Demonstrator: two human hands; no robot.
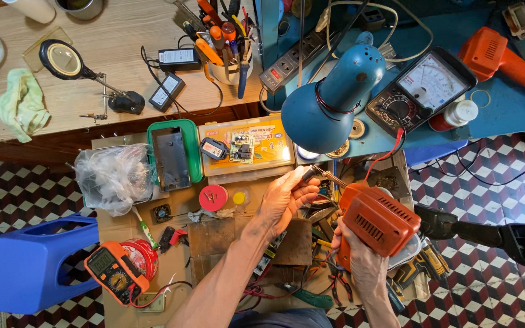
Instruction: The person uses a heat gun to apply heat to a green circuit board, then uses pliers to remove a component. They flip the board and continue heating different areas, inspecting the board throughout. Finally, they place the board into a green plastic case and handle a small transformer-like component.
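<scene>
Soldering | right hand (pixel 360 258) gripped orange soldering gun (pixel 377 220) below blue lamp (pixel 329 100) | left hand (pixel 287 197) pinched small part (pixel 308 174) at tip | best kept steady, fingers clear.

Both bare forearms extend up from the lower frame edge, left hand (pixel 284 200) raised with fingers curled closed in a pinch near the thumb, right hand (pixel 360 258) lower, wrapped shut in a fist-like grip, knuckles toward camera.
</scene>
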